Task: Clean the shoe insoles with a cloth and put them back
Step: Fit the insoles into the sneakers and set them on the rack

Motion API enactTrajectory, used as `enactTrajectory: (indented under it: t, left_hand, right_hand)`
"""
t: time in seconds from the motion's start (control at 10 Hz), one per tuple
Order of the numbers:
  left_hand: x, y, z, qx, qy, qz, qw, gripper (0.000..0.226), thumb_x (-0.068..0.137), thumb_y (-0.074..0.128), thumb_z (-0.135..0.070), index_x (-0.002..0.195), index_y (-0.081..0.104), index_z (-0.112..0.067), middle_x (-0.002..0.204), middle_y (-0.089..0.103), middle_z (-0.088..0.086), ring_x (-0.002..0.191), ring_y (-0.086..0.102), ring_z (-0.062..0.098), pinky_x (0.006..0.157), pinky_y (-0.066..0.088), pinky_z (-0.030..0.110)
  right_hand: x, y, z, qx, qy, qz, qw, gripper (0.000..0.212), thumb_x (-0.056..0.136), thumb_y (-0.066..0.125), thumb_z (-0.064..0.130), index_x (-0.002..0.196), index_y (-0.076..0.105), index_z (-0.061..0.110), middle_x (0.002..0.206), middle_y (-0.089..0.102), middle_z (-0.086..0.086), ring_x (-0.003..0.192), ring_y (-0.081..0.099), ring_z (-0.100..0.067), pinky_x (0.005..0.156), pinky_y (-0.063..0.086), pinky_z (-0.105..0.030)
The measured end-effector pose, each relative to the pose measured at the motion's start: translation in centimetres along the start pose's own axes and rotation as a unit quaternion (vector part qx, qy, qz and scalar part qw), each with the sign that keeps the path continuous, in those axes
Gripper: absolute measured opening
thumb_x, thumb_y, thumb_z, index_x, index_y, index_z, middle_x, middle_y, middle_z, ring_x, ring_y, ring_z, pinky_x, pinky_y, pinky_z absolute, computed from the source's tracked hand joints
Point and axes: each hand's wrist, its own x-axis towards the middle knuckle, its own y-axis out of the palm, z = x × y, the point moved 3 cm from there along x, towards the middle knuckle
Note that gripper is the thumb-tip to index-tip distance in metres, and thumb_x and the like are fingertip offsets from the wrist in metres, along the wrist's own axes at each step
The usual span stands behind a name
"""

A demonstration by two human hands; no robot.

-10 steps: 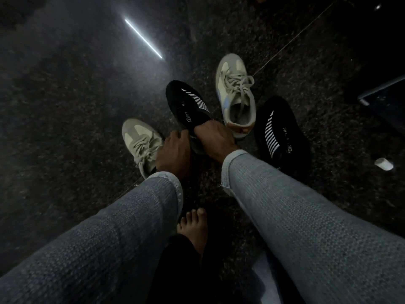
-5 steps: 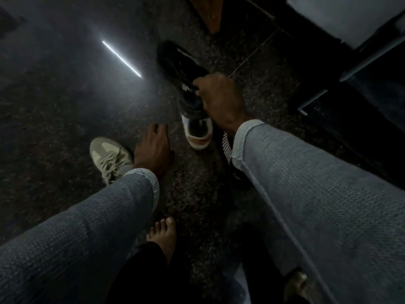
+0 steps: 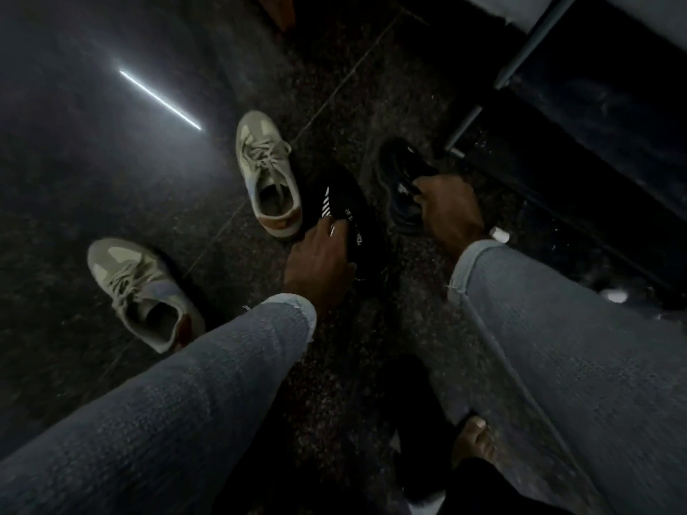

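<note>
Head view shows the right hand (image 3: 448, 213) gripping one black shoe (image 3: 399, 180), lifted near the bed frame; left hand (image 3: 319, 263) rests on the second black shoe (image 3: 342, 206) on the floor, fingers slightly curled. Insoles are not visible. Darkness may cause a wrong grab

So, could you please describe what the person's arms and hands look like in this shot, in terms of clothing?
Both arms wear long sleeves of a light blue-grey textured knit. The left sleeve ends in a paler cuff with a loose thread at its edge; the right sleeve has a similar pale, slightly frayed cuff. The left hand and right hand are bare: no gloves, and no rings or watch visible in the dim light.
</note>
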Motion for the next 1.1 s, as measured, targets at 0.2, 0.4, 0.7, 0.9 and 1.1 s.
enactTrajectory:
  t: [0.2,0.4,0.7,0.9,1.1]
  left_hand:
    - [0.5,4.4,-2.6,-0.004,0.054,0.146,0.988,0.080,0.090,0.062,-0.030,0.152,0.016,-0.009,0.155,0.027,0.013,0.141,0.029,0.031,0.111,0.033,0.046]
    - [0.8,7.0,-3.2,0.025,0.034,0.221,0.974,0.075,0.092,0.059,-0.031,0.150,0.019,-0.006,0.145,0.040,0.018,0.131,0.042,0.036,0.105,0.040,0.048]
    - [1.9,7.0,-3.2,0.085,0.053,0.215,0.971,0.048,0.093,0.055,-0.029,0.133,0.043,-0.006,0.131,0.049,0.018,0.119,0.050,0.036,0.097,0.044,0.045]
    - [1.7,7.2,-2.6,0.102,0.045,0.226,0.968,0.041,0.096,0.052,-0.022,0.132,0.044,-0.006,0.131,0.050,0.017,0.119,0.051,0.035,0.095,0.044,0.044]
    - [0.6,8.9,-2.7,0.087,0.023,0.181,0.979,0.027,0.093,0.052,-0.014,0.118,0.051,-0.004,0.110,0.062,0.017,0.099,0.060,0.034,0.083,0.049,0.042]
  right_hand:
    - [-3.9,5.0,-2.2,-0.038,-0.014,0.085,0.996,0.027,0.096,0.043,0.009,0.114,0.063,0.005,0.113,0.063,-0.017,0.103,0.059,-0.032,0.088,0.046,-0.037]
    - [-6.3,7.4,-2.8,-0.022,-0.007,0.125,0.992,0.019,0.087,0.055,0.002,0.103,0.064,0.003,0.104,0.064,-0.020,0.095,0.061,-0.037,0.083,0.050,-0.043]
    - [-8.1,9.0,-1.8,-0.015,-0.007,0.133,0.991,0.015,0.089,0.051,0.003,0.095,0.064,0.002,0.094,0.065,-0.019,0.090,0.062,-0.037,0.074,0.047,-0.038]
    - [-8.2,10.3,-1.9,0.023,-0.004,0.211,0.977,0.020,0.092,0.052,0.015,0.101,0.063,0.002,0.109,0.065,-0.015,0.102,0.059,-0.033,0.077,0.041,-0.032]
    - [-9.6,12.3,-2.4,0.026,-0.001,0.142,0.990,0.020,0.086,0.058,0.025,0.096,0.061,0.008,0.107,0.062,-0.012,0.109,0.051,-0.030,0.090,0.041,-0.035]
